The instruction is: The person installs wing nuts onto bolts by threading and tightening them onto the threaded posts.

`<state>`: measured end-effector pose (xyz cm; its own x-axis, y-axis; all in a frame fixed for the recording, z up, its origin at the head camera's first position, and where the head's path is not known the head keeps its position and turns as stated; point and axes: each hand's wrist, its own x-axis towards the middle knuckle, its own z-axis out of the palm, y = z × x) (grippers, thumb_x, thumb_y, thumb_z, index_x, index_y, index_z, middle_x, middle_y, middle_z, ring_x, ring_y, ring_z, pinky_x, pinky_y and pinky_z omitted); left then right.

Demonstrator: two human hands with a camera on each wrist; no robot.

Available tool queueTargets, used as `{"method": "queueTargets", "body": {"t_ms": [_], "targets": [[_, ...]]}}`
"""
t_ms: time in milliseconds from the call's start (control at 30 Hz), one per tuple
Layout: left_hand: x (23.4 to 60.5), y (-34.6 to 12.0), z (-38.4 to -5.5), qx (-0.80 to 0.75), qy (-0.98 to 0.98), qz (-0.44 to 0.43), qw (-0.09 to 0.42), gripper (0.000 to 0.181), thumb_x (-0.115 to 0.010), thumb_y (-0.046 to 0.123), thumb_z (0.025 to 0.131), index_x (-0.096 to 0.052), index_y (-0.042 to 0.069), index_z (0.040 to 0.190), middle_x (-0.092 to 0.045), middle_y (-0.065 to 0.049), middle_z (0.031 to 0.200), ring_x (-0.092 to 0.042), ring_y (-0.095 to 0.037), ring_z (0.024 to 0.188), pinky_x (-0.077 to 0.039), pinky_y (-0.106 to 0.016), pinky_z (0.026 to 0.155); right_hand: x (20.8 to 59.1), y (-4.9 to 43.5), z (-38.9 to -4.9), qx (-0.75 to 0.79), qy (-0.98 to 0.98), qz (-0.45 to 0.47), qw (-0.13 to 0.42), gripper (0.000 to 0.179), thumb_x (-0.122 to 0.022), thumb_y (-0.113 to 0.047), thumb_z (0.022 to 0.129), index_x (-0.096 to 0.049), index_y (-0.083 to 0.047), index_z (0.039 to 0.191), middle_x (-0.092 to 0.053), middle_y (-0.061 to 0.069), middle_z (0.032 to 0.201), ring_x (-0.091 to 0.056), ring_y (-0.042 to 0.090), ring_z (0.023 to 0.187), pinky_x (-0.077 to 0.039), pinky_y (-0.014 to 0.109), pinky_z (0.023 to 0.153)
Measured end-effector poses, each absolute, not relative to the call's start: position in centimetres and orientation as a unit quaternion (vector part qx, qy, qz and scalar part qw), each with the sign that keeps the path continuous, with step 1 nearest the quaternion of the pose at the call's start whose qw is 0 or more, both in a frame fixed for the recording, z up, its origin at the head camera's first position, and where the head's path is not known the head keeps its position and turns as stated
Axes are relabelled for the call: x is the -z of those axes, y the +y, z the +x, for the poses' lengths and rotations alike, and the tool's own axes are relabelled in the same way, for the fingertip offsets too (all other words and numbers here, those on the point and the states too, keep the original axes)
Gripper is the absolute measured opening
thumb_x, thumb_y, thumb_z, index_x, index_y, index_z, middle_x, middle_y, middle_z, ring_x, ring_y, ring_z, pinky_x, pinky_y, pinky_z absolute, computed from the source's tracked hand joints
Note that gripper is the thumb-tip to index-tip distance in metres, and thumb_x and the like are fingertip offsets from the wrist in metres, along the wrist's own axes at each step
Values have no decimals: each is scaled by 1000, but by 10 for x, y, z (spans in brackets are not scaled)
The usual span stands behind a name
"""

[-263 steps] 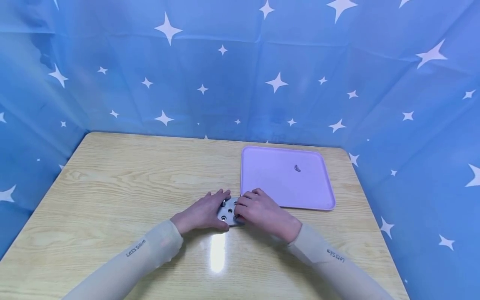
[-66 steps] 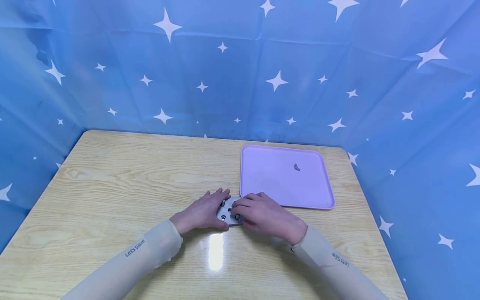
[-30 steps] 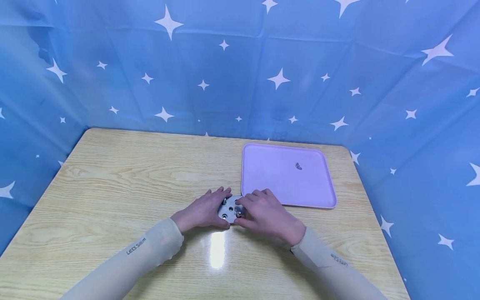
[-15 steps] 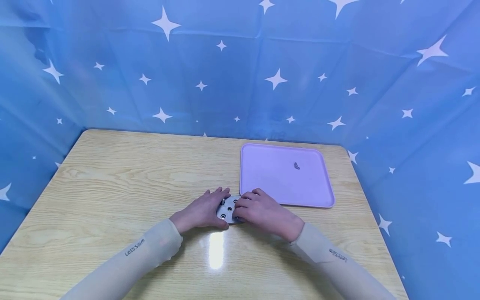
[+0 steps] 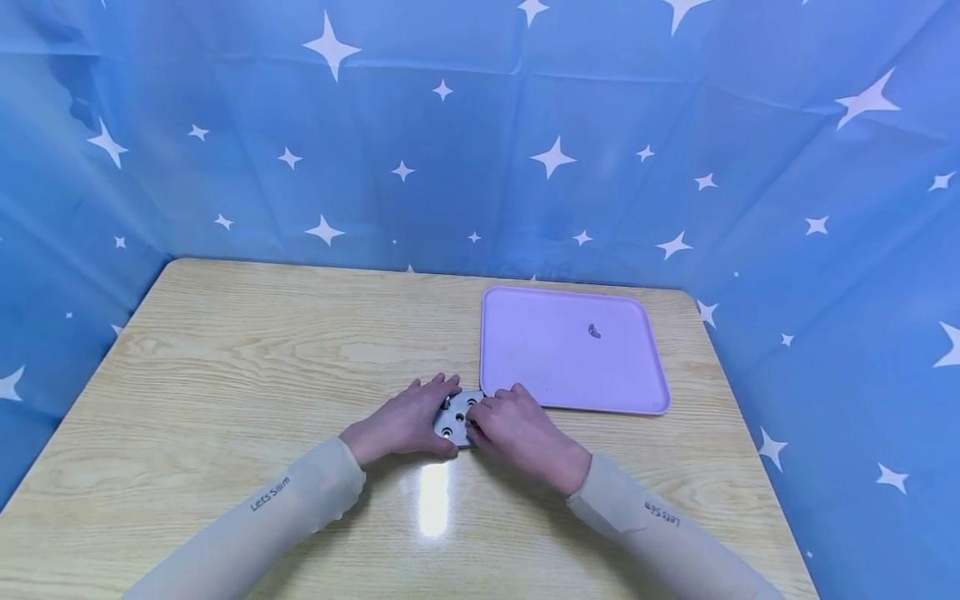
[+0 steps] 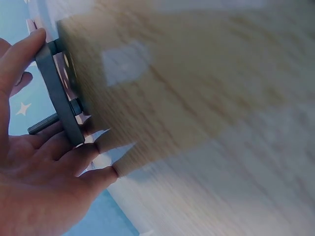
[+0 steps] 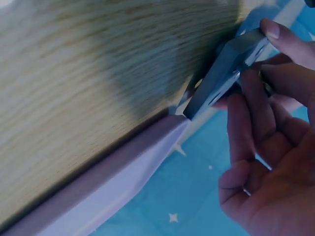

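Note:
A grey metal plate (image 5: 461, 429) with several holes lies on the table. My left hand (image 5: 405, 425) grips its left side, thumb at the near edge and fingers at the far edge. A threaded bolt (image 6: 43, 124) stands up from the plate beside the left fingers. Bolt heads raise the plate off the table in the left wrist view. My right hand (image 5: 525, 437) is at the plate's right side, its thumb and fingers pinching a small dark wing nut (image 7: 268, 89), mostly hidden by the fingers. The bolt beneath it is hidden.
A purple tray (image 5: 525, 367) lies behind and right of the plate, its near left corner close to the plate. One small metal wing nut (image 5: 594, 331) lies in it. A blue star-patterned curtain (image 5: 420, 150) hangs around the wooden table (image 5: 300, 333).
The left hand keeps its hold on the plate. My right fingers have repeatedly turned, opened and pinched again at the plate's right side; the wrist has now swung slightly left.

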<state>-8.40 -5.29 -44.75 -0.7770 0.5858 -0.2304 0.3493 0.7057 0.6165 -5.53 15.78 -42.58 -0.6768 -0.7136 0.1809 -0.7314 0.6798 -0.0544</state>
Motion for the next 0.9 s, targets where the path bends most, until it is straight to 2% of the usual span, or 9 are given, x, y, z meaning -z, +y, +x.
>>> {"method": "queueTargets", "body": {"t_ms": [67,167,267,367,533,733,900], "targets": [[448,-53,-84,-282,900,260,209,100,-92,34,73,-44,2,155,-38,-17,163,-29,-35,153,-19,-53,126,425,160,-56,-61,-916,392,56,15,-75,-30,93,-69,-16,89,-70,-3,80,-61,17,71,-43,33,65],[448,-53,-84,-283,898,262,210,100,-92,33,73,-43,2,155,-38,-17,163,-29,-35,153,-18,-53,126,419,167,-59,-52,-912,406,17,24,-74,-34,94,-72,-17,110,-73,-2,103,-66,19,91,-51,39,79],[448,-53,-84,-285,896,266,212,98,-91,33,74,-44,2,154,-38,-17,163,-29,-36,153,-18,-54,126,411,175,-63,-43,-892,449,-7,38,-75,-23,94,-68,-18,131,-68,-3,130,-62,21,117,-52,44,93],[448,-52,-85,-285,896,267,212,98,-91,33,74,-44,2,154,-39,-17,163,-29,-36,153,-20,-54,126,408,179,-66,-23,-863,505,-7,42,-73,-11,95,-67,-22,134,-63,-8,141,-57,20,128,-51,43,98],[447,-53,-86,-282,897,267,211,98,-92,34,74,-45,2,154,-39,-18,162,-30,-36,153,-21,-54,126,411,179,-69,0,-842,539,22,31,-74,-13,95,-73,-24,124,-67,-11,133,-59,18,125,-51,39,95],[445,-52,-86,-283,897,264,215,99,-92,33,74,-44,1,154,-40,-19,161,-31,-37,152,-21,-54,126,417,175,-71,-16,-857,513,43,18,-80,-21,91,-76,-24,109,-73,-10,113,-63,17,113,-51,39,95],[445,-52,-86,-288,895,263,217,100,-92,33,74,-42,0,155,-40,-21,161,-31,-38,152,-22,-56,125,422,169,-68,-23,-874,482,58,11,-79,-23,92,-75,-19,101,-73,-5,101,-66,17,99,-52,39,91]]}}
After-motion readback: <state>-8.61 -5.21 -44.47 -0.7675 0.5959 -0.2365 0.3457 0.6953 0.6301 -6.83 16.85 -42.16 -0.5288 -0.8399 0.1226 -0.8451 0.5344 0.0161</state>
